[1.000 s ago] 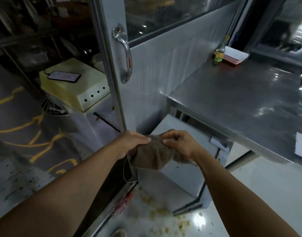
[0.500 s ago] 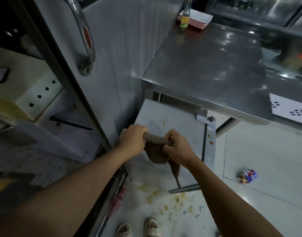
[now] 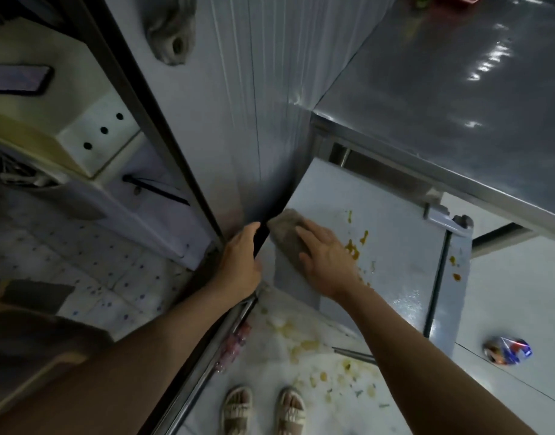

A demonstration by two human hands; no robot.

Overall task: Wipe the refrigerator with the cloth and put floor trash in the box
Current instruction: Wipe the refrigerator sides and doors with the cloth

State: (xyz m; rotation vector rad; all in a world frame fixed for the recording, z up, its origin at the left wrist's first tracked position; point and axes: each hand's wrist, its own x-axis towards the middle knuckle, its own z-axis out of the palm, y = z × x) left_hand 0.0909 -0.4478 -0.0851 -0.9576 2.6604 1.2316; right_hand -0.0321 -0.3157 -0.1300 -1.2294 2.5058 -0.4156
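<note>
A brown cloth (image 3: 285, 235) lies flat against the small white refrigerator's front (image 3: 392, 246), near its upper left corner. My right hand (image 3: 328, 260) presses on the cloth with fingers spread. Orange-yellow stains (image 3: 353, 248) mark the refrigerator door just right of that hand. My left hand (image 3: 241, 262) rests on the dark edge of the tall steel cabinet door (image 3: 238, 127), beside the cloth, holding nothing. A crumpled colourful wrapper (image 3: 506, 354) lies on the white floor at the right. Pink plastic trash (image 3: 233, 348) sits by the door's bottom rail.
A steel counter (image 3: 458, 105) overhangs the refrigerator. Yellow spills and crumbs (image 3: 313, 346) cover the floor in front of my sandalled feet (image 3: 263, 409). A cream metal box (image 3: 69, 120) with a phone (image 3: 17, 80) on it stands left, behind the open door.
The view dropped lower. The cloth, held bunched between both hands before, is now spread on the refrigerator under my right hand. My left hand let go and moved to the door edge.
</note>
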